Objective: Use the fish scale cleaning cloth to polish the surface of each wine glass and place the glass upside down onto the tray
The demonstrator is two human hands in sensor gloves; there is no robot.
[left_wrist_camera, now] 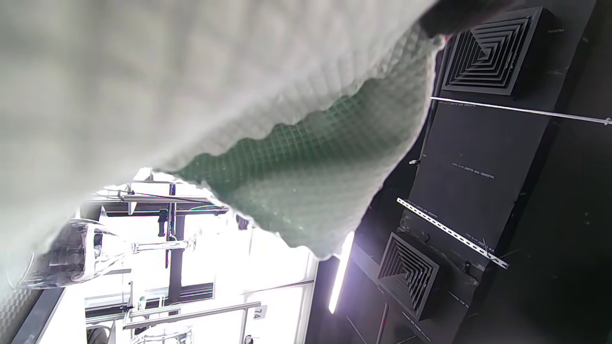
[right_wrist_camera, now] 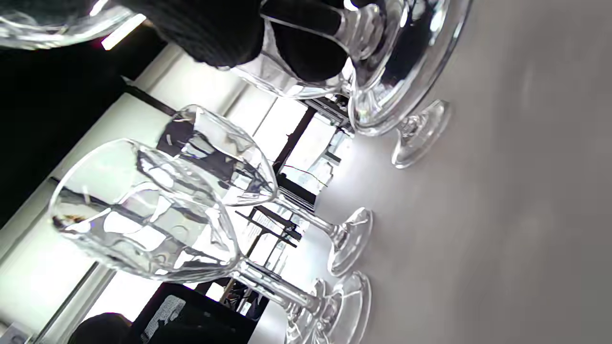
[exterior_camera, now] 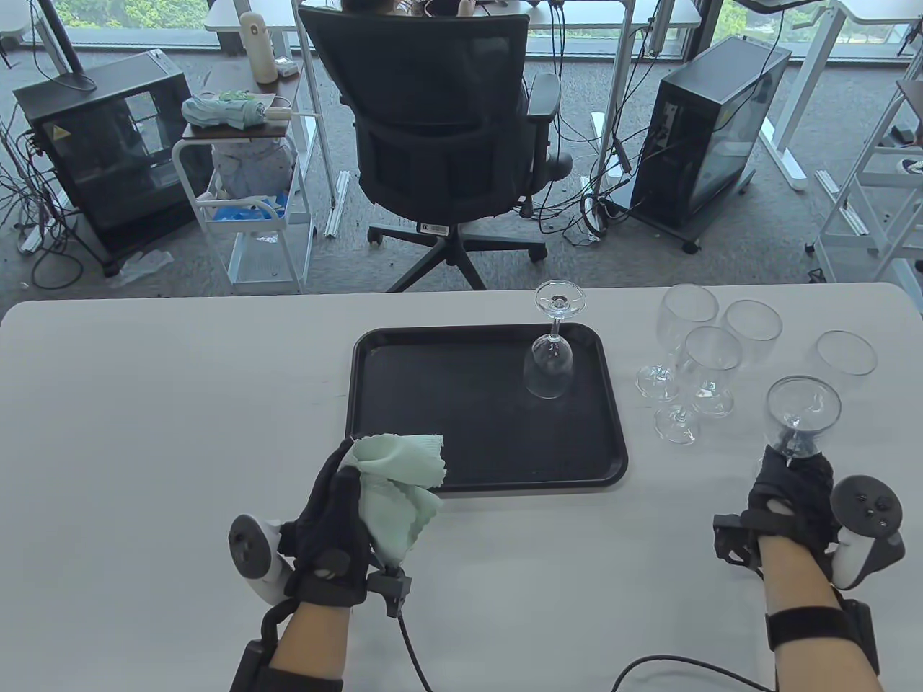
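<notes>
A black tray (exterior_camera: pixel 433 404) lies mid-table; one wine glass (exterior_camera: pixel 549 364) stands upside down in its back right corner. My left hand (exterior_camera: pixel 337 508) grips a pale green fish scale cloth (exterior_camera: pixel 395 490) just in front of the tray's near left corner. The cloth (left_wrist_camera: pixel 215 86) fills most of the left wrist view, and the inverted glass (left_wrist_camera: pixel 81 255) shows below it. My right hand (exterior_camera: pixel 792 484) holds the stem of an upright wine glass (exterior_camera: pixel 802 407) at the table's right. Its gloved fingers (right_wrist_camera: pixel 215 38) curl round the held glass (right_wrist_camera: pixel 382 52); its foot is hidden in the table view.
Several upright wine glasses stand right of the tray: (exterior_camera: pixel 689 311), (exterior_camera: pixel 753 321), (exterior_camera: pixel 713 355), (exterior_camera: pixel 846 353). Two of these glasses (right_wrist_camera: pixel 143 215) (right_wrist_camera: pixel 224 157) show close to the held one. An office chair (exterior_camera: pixel 447 122) stands beyond the table's far edge.
</notes>
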